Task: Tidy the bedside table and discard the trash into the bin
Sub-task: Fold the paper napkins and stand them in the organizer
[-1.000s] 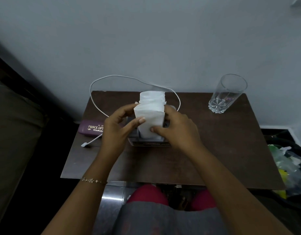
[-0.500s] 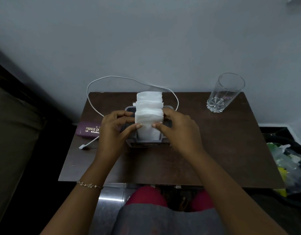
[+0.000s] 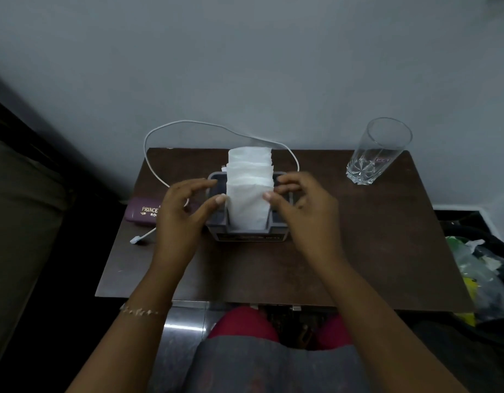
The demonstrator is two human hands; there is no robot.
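Both forearms reach in from the near edge over the bedside table (image 3: pixel 358 251), roughly symmetric, converging on the grey holder (image 3: pixel 250 236) near the table's middle.

Napkins (image 3: pixel 249 199): a white stack standing upright in the holder's central slot, tops well above its rim, the rear ones higher than the front one.

Left hand (image 3: pixel 182 214): palm turned inward to the right and wrist straight. The fingers are loosely arched and spread, gripping nothing, with the fingertips (image 3: pixel 212 181) at the holder's left rim. The thumb tip touches the left edge of the front napkin. A thin bracelet (image 3: pixel 143 311) sits on the wrist.

Right hand (image 3: pixel 304 208): mirrors the left, palm inward. The fingers are curled more tightly over the holder's right rim, and the thumb tip is against the front napkin's right edge. Whether thumb and forefinger actually pinch the paper cannot be told.

Glass (image 3: pixel 378 154): upright at the far right corner, well apart from the hands.

White cable (image 3: pixel 216 127): loops behind the holder, its plug lying near the left edge.

Purple case (image 3: pixel 141 214): on the left edge, partly hidden by the left hand.

Bin (image 3: pixel 483 273): on the floor just right of the table, holding crumpled plastic.
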